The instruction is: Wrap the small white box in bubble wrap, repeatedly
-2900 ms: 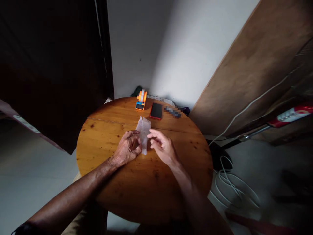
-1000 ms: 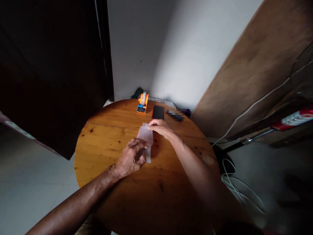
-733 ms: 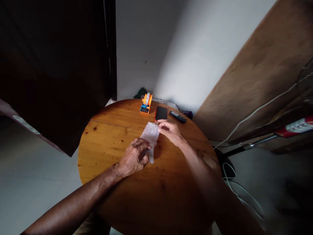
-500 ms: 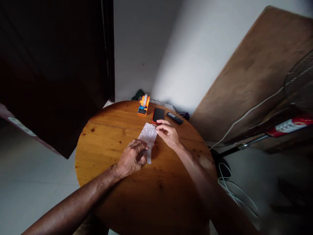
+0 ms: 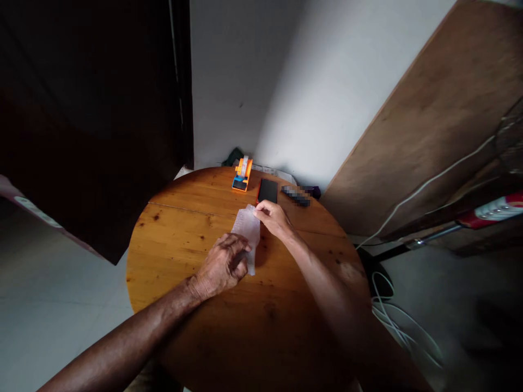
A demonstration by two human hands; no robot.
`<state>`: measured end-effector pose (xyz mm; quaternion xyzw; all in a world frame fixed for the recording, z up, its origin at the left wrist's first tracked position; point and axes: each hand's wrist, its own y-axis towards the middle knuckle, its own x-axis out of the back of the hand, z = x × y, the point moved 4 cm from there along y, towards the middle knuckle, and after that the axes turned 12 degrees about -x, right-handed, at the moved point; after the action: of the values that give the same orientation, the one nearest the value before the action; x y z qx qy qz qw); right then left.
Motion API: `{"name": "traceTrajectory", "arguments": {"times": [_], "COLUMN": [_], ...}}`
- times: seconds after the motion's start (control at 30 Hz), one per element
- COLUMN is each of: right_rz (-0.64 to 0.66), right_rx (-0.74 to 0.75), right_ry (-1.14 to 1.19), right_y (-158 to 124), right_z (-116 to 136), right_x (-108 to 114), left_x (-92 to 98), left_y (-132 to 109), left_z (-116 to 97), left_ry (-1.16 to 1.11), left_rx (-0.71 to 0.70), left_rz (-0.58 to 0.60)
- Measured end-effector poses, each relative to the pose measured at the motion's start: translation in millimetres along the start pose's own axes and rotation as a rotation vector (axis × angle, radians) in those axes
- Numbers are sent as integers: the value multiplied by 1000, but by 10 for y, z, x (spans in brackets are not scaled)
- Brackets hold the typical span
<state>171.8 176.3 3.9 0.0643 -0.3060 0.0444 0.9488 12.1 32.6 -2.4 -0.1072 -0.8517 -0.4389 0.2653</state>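
Observation:
A strip of bubble wrap lies on the round wooden table between my hands. My right hand pinches its upper right edge between thumb and fingertips. Over the lower left part of the wrap rests my left hand, its fingers curled and pressed onto the plastic, partly hiding it. Beyond the wrap stands an orange and blue tape dispenser with a roll of tape. A phone with a red edge lies just past my right hand.
A dark handheld object, partly pixelated, lies right of the phone. Behind the table is a pale wall. A brown board leans at the right, with a fan pole and a white cable near the floor. A dark door stands left.
My right hand has closed on the wrap's upper edge and shifted slightly left. The wrap's surface now looks smoother there. My left hand has barely moved.

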Motion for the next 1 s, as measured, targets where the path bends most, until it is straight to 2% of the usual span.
{"name": "traceTrajectory", "arguments": {"times": [0.1, 0.23, 0.33, 0.43, 0.67, 0.83, 1.0], "right_rz": [-15, -47, -5, 36, 53, 124, 202], "right_rx": [-65, -194, -310, -372, -337, -301, -190], "right_ry": [36, 102, 149, 208, 421, 526, 523], "right_y": [50, -39, -149, -221, -256, -340, -470], "right_z": [-66, -135, -167, -157, -103, 7, 310], "right_x": [-107, -78, -42, -98, -282, -206, -118], "left_x": [5, 2, 1, 5, 31, 15, 36], "left_y": [1, -5, -8, -5, -1, -11, -26], "left_z": [-5, -1, 3, -2, -33, -18, -7], "left_ry": [-5, -11, -2, 4, 34, 73, 162], "left_rx": [9, 8, 5, 12, 64, 8, 49], "left_rz": [6, 14, 10, 7, 11, 17, 17]}}
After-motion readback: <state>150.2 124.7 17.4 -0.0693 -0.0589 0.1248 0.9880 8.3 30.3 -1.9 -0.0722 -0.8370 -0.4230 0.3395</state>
